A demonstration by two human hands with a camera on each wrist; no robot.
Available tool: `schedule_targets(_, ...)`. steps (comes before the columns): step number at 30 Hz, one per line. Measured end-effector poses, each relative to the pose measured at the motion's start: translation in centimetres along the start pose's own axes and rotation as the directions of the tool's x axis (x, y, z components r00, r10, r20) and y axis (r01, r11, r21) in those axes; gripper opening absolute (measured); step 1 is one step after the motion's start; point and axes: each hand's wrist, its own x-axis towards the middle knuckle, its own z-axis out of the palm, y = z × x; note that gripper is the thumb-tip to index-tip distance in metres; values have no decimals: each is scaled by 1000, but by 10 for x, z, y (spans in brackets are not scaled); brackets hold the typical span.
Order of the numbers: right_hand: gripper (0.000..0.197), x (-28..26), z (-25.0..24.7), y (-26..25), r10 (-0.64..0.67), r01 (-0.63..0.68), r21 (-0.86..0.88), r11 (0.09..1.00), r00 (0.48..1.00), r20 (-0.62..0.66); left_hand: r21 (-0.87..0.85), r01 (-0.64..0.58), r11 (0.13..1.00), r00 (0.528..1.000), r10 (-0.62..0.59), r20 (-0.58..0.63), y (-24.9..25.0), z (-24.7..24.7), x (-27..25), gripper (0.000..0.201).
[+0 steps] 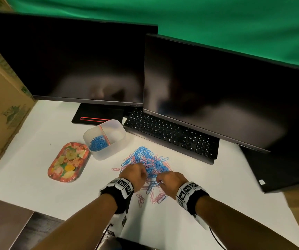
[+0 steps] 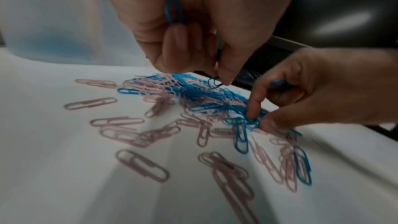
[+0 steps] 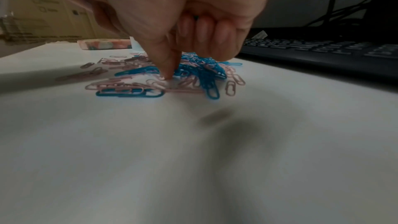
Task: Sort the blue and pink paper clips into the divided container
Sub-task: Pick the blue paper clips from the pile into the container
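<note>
A mixed pile of blue and pink paper clips [image 1: 149, 163] lies on the white table, with loose pink clips [image 2: 142, 165] nearer me. The clear divided container [image 1: 104, 138] stands back left of the pile, with blue clips [image 1: 98, 143] in its left half. My left hand [image 1: 133, 173] hovers over the pile's near edge, fingers curled around blue clips [image 2: 173, 8] in the palm, thumb and finger pinching another. My right hand [image 1: 170, 183] is beside it, fingertips [image 2: 252, 110] down on the pile, pinching blue clips [image 2: 245, 122], with a further blue clip [image 2: 277, 83] tucked in its curled fingers.
A flowered tin lid [image 1: 68, 162] lies left of the container. A black keyboard [image 1: 172, 135] and two dark monitors [image 1: 217, 91] stand behind the pile. A cardboard box [image 1: 1, 105] walls the left side. Bare white table [image 3: 193, 151] lies in front.
</note>
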Motion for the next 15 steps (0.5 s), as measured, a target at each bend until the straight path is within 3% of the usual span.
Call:
schedule_targets(4,17,4,-2,0,19,-19,47,999,1000,-11,-238,65,969,996,-76,-36,-9,-13,-4,15)
schedule_targets(7,14,1,-8,3,23,-18,137,990,999,-35,-465,170,869,982,-191,2,-14,-29,-6,15)
schedule_targets(8,13,0,-12,2,14,-4,192,981,998,-55,-588,221,778,970,-236,53,-16,-36,-7,16)
schedule_targets(10,12,3,-21,-4,21,3,320,947,997,-69,-826,287,485,945,-284,162,-19,-53,-9,19)
schedule_targets(12,14,14,-35,-19,51,-30,475,880,998,-33,-933,276,230,936,-285,207,-24,-74,-10,16)
schedule_targets(14,24,28,-53,-44,69,-67,609,790,997,20,-970,227,81,946,-254,200,-31,-97,-8,14)
schedule_targets(15,29,36,-61,-57,72,-90,691,717,996,54,-978,202,57,951,-250,182,-35,-107,-7,12)
